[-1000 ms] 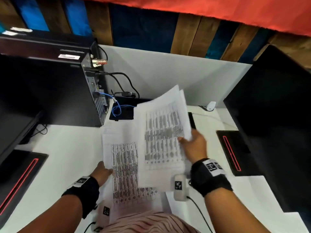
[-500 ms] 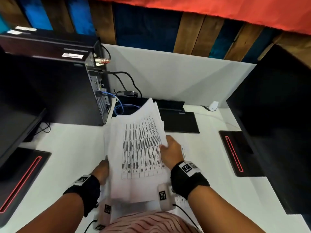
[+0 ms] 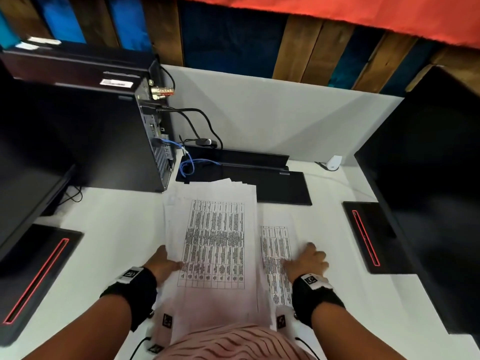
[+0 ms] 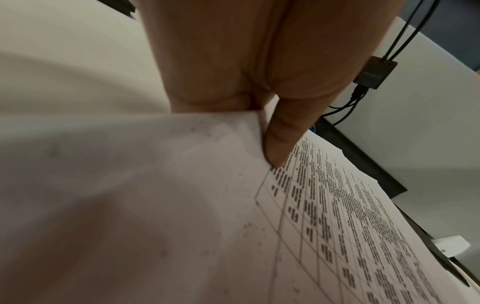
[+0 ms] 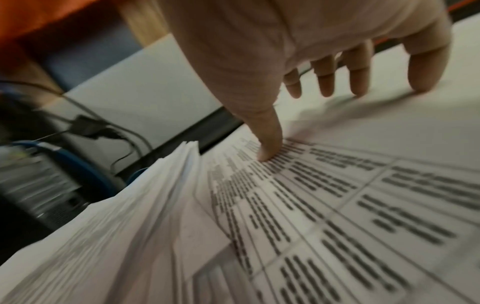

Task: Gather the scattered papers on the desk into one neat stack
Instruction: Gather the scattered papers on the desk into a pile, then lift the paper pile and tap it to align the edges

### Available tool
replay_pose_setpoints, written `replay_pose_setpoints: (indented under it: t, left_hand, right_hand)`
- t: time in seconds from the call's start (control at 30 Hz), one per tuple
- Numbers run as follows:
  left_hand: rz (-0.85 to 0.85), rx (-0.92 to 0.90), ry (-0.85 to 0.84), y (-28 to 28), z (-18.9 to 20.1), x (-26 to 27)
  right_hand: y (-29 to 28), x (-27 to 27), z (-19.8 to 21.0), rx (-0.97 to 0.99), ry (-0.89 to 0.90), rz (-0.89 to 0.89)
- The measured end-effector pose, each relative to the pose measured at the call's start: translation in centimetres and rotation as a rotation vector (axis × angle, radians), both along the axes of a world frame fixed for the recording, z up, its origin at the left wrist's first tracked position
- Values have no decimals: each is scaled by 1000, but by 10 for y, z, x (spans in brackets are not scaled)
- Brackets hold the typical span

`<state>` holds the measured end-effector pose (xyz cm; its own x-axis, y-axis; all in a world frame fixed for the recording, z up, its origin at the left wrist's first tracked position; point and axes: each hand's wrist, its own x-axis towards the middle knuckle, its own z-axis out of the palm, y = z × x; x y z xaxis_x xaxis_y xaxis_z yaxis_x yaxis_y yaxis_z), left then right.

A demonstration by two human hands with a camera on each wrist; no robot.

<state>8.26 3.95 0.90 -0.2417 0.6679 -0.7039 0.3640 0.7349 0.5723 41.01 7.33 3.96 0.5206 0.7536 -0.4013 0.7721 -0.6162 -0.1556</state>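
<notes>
Pinching the stack (image 3: 213,242) at its left edge, left hand (image 3: 162,265); right hand (image 3: 309,261) spread flat on a loose sheet (image 3: 275,255).

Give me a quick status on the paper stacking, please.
Left hand pinches stack edge. Right hand flat on loose sheet beside stack, not yet merged. Nothing in the way.

computer tower (image 3: 109,141) blocks left, monitor (image 3: 428,193) right
</notes>
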Motion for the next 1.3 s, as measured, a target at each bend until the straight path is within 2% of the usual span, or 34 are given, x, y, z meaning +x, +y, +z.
replay_pose_setpoints:
  t: [0.07,0.13,0.17,0.23,0.3,0.33,0.5,0.57,0.63,0.73,0.8,0.9,1.0,1.03,1.1,1.3]
  left_hand:
    - [0,14,3,-1,-1,3]
    - [6,25,2,-1,2,6]
    - [13,21,-5,-1,1,6]
    - [21,21,-21,-2,0,4]
    - [22,14,-27,-2,-2,1]
    - [18,15,-24,-2,-1,0]
    - [23,22,-57,-3,6,3]
    - [12,25,-59,-4,7,2]
    - [25,32,-71,-4,-1,-4]
    - [5,40,-59,-3,-14,-10]
    - [5,41,-59,-4,-2,-6]
    - [1,41,-46,-6,13,3]
    - [-36,32,-18,-11,19,9]
    - [-41,42,-10,-12,20,10]
    - [-27,70,-41,-13,20,11]
    - [93,47,-113,-9,33,11]
  right_hand:
    - [0,8,-8,-39,95,-65]
    - [4,9,-10,-36,356,-137]
    - [7,11,-10,-41,430,-143]
    - [11,12,-1,-94,374,-75]
    - [11,14,5,-174,149,16]
    - [9,14,4,-170,120,18]
    - [-6,13,-9,33,529,-158]
    - [-9,11,-2,29,550,-110]
    - [-8,13,9,48,488,-21]
    - [2,23,45,217,233,48]
    - [10,27,77,419,128,92]
    - [19,21,128,706,138,178]
    - [24,10,161,930,350,179]
    - [26,5,162,935,441,159]
    - [28,-9,150,820,549,123]
    - [27,-57,52,392,512,163]
